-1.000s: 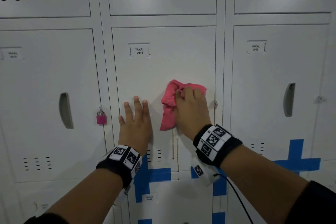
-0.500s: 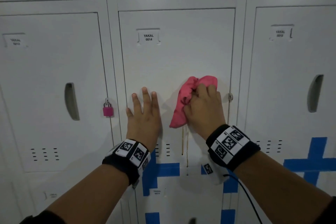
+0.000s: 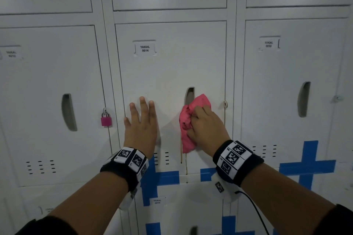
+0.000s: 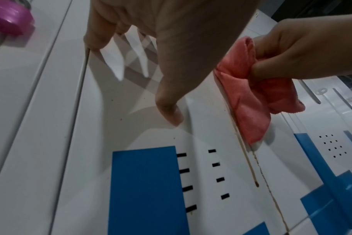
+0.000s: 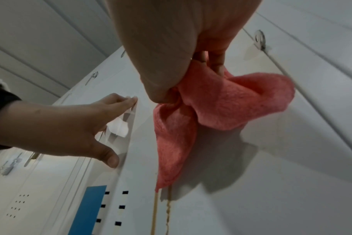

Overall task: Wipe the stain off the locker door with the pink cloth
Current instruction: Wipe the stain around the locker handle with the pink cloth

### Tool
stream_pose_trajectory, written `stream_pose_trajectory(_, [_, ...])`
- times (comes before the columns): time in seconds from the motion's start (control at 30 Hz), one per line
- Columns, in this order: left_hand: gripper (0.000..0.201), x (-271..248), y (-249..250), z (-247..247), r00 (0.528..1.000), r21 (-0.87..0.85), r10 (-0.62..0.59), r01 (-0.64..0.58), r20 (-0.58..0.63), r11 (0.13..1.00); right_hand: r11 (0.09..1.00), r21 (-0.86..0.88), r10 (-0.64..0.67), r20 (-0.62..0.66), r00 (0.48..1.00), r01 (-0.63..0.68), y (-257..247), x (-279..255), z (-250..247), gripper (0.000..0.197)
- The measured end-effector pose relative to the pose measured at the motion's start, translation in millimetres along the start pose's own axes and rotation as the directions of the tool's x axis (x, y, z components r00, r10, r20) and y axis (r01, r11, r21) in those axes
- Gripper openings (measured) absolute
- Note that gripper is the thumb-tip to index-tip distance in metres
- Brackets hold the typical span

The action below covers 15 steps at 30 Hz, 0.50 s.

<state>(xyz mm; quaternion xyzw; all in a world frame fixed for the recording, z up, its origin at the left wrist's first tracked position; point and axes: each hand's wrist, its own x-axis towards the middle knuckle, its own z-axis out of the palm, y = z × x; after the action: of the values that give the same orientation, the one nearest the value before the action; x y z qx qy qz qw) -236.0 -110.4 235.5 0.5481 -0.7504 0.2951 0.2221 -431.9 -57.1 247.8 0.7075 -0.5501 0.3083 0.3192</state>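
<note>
I have my right hand [image 3: 207, 126] bunched around the pink cloth [image 3: 188, 120], fingers curled into the fabric and pressing it against the locker door [image 3: 172, 66] labelled YAKAL 0014. The cloth sits on the right half of that door, its upper edge lapping over the lower part of the recessed door handle [image 3: 189, 94] and its loose lower corner hanging down below my palm. In the right wrist view the cloth [image 5: 221, 108] shows as two folds spilling out from under my fingers [image 5: 215, 62], one trailing down to a point.

The stain [image 3: 181, 153] is two thin brown drip lines running down the door from just under the cloth's hanging corner; the left one ends in a darker drop, the right one carries on lower to the door's bottom edge. The left wrist view shows the same streaks [image 4: 251, 171] emerging below the cloth [image 4: 249, 101], beside the vent slots [image 4: 203, 174].

My left hand [image 3: 140, 126] holds nothing: it lies flat and spread on the left part of the same door, fingers straight and pointing up, thumb tip [image 4: 170, 112] touching the metal.

A pink padlock [image 3: 106, 119] hangs on the neighbouring locker to the left. Blue tape [image 3: 158, 179] crosses mark the doors lower down.
</note>
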Motion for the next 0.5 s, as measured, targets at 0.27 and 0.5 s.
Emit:
stream_pose_trajectory(0.27, [0.092,-2,-1,-23,0.993,-0.001,0.053,-0.054,-0.106,0.999,0.96,0.28,0.091,-0.279,0.956,-0.009,7,-3,-29,0.021])
stream_pose_trajectory(0.5, [0.109,10,-11,-15,0.998,-0.073,0.051,-0.053,-0.029,0.996,0.992,0.084,-0.08,-0.156,0.985,0.094,-9,58,-28,0.058])
